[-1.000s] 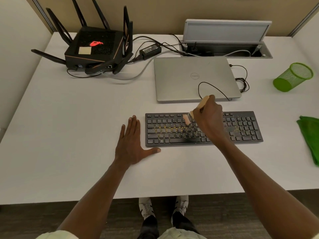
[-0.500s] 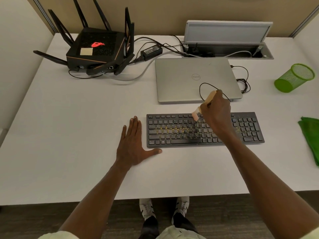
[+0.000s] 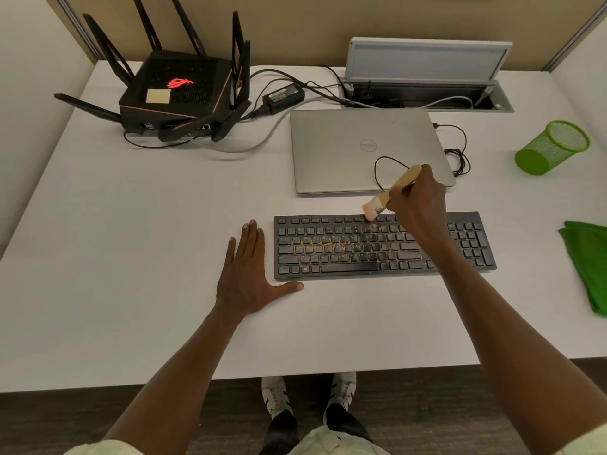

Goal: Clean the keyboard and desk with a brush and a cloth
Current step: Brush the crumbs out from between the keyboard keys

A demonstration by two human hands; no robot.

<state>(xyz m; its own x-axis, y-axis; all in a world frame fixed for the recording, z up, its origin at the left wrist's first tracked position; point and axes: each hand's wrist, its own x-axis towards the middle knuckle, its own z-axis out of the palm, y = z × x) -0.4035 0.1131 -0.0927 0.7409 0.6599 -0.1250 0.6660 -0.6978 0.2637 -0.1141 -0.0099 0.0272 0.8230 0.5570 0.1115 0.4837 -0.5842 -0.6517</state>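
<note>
A black keyboard (image 3: 345, 247) lies on the white desk (image 3: 131, 257), with yellowish crumbs scattered over its middle keys. My right hand (image 3: 418, 205) grips a small wooden-handled brush (image 3: 391, 195); its pale bristles touch the top key row near the keyboard's far edge. My left hand (image 3: 253, 274) rests flat on the desk just left of the keyboard, fingers straight, thumb along the keyboard's front left corner. A green cloth (image 3: 588, 264) lies folded at the desk's right edge.
A closed silver laptop (image 3: 354, 149) sits just behind the keyboard with a thin black cable looped on it. A black router (image 3: 177, 93) with antennas stands back left, a power brick and cables beside it. A green mesh cup (image 3: 551, 147) lies tipped at the right.
My right hand has swept the brush away from me and rightward, from the middle key rows up to the keyboard's top row. The left hand has stayed in place.
</note>
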